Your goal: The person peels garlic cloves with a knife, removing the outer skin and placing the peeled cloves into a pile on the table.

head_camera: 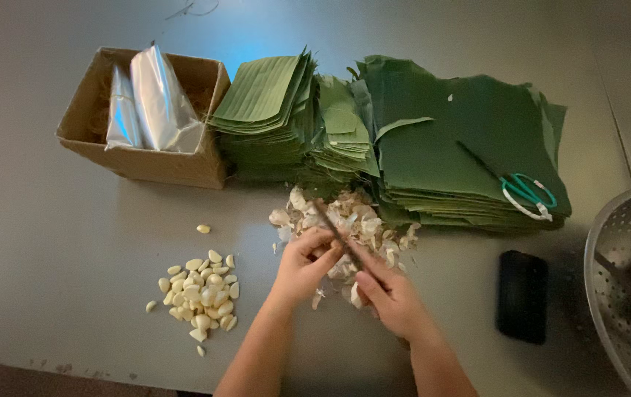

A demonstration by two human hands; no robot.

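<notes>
Left hand [307,259] pinching a garlic clove [323,252], right hand [389,294] gripping a knife [337,235] against it, hands together over garlic skins [352,217]. Peeled cloves [201,294] left of the hands; green leaf stacks [433,140] beyond on the surface [51,242].

What the left hand [302,266] pinches is covered by its own fingers; a garlic clove there cannot be confirmed. The knife [336,237] handle disappears inside the right hand [393,298]. The metal colander [628,287] is cut off by the right edge, its contents blurred. Both forearms leave at the bottom edge.
</notes>
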